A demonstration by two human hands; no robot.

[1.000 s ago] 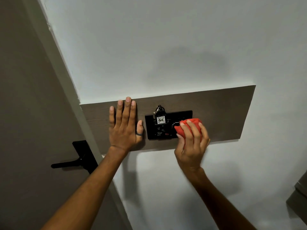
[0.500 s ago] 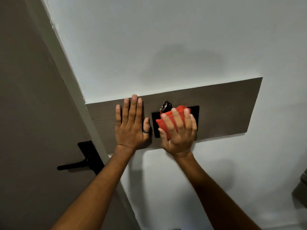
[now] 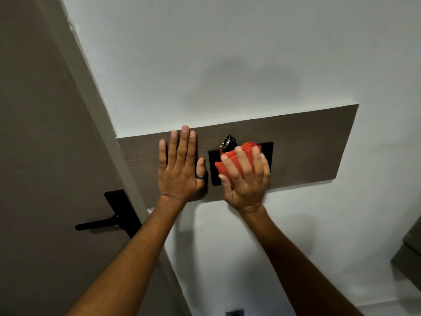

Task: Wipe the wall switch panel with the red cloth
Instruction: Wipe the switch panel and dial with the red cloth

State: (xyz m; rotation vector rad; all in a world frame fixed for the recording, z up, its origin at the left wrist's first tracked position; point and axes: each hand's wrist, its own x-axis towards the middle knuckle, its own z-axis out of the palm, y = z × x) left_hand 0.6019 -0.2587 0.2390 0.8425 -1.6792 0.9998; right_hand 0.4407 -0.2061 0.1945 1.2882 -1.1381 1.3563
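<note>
A black switch panel (image 3: pixel 214 166) is set into a brown wooden strip (image 3: pixel 307 147) on the white wall. My right hand (image 3: pixel 247 179) presses a bunched red cloth (image 3: pixel 230 160) flat against the middle of the panel and covers most of it. A key ring (image 3: pixel 227 141) sticks up from the panel's top edge, just above the cloth. My left hand (image 3: pixel 180 166) lies flat on the wooden strip just left of the panel, fingers spread, a dark ring on the thumb.
A brown door (image 3: pixel 45 156) with a black lever handle (image 3: pixel 107 221) stands to the left, beyond the door frame (image 3: pixel 127 169). A dark piece of furniture (image 3: pixel 410 252) shows at the right edge. A small wall fitting (image 3: pixel 234 313) sits at the bottom.
My right hand slid the red cloth leftward from the panel's right end onto its middle, hiding the key tag. The left hand stayed flat on the strip.
</note>
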